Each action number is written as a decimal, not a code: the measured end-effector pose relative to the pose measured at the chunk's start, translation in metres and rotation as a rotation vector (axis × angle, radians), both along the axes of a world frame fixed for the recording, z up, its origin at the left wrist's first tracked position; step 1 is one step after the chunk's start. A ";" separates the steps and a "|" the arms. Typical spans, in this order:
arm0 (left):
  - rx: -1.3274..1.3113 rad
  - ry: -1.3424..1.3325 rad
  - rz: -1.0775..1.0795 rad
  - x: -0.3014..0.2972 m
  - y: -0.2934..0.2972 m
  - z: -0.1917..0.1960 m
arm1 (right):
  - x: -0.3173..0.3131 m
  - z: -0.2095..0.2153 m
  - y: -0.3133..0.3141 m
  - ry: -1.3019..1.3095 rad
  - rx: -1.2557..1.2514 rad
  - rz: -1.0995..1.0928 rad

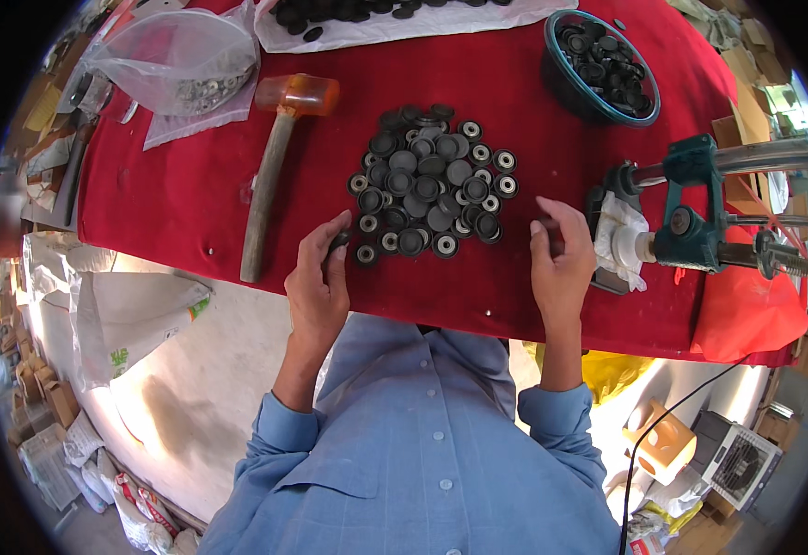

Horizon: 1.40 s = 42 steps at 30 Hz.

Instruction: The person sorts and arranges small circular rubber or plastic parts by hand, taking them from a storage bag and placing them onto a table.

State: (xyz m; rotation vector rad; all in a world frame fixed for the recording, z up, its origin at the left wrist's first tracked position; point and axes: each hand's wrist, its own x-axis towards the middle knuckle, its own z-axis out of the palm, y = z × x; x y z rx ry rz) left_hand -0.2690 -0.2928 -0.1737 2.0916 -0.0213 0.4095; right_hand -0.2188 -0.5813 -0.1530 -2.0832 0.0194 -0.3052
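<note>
Far left of the hands, up at the back of the red-covered counter (173,199), a clear plastic bag (175,57) with small metal washers inside; nearer, just left of the left hand, a mallet (273,157) with amber head and wooden handle lying flat, handle end pointing at the counter's near edge. Left hand (319,277) rests at the near edge, fingers curled narrow, pinching one small black round part (338,241) between thumb and fingertips, right beside the pile's lower left rim. Pile of black round caps (432,180), some with metal centres, sits just beyond and between both hands, loose and flat on the cloth. Behind it, at the far edge, a white sheet (404,26) carrying more black parts. Right hand (559,264) is up beside the pile's right side, fingers bent half closed; something dark may be in the fingertips, cannot tell if it's gripped. Beyond the right hand, a dark teal bowl (598,69) filled with black parts. Just right of the right hand, nearly touching, a green hand press (691,208) with metal bars, white rag wrapped at its base
</note>
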 end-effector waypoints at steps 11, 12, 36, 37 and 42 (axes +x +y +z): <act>0.007 -0.005 0.052 -0.010 -0.004 0.005 | -0.006 -0.018 0.028 -0.194 -0.326 0.157; 0.010 -0.006 0.057 -0.011 -0.004 0.003 | -0.005 -0.019 0.030 -0.196 -0.322 0.162; 0.444 -0.312 -0.079 -0.017 -0.006 -0.024 | -0.010 -0.023 0.024 -0.211 -0.248 0.084; 0.456 -0.321 -0.084 -0.019 -0.007 -0.025 | -0.011 -0.025 0.024 -0.216 -0.271 0.083; 0.448 -0.312 -0.110 -0.022 -0.004 -0.022 | -0.013 -0.028 0.026 -0.219 -0.289 0.086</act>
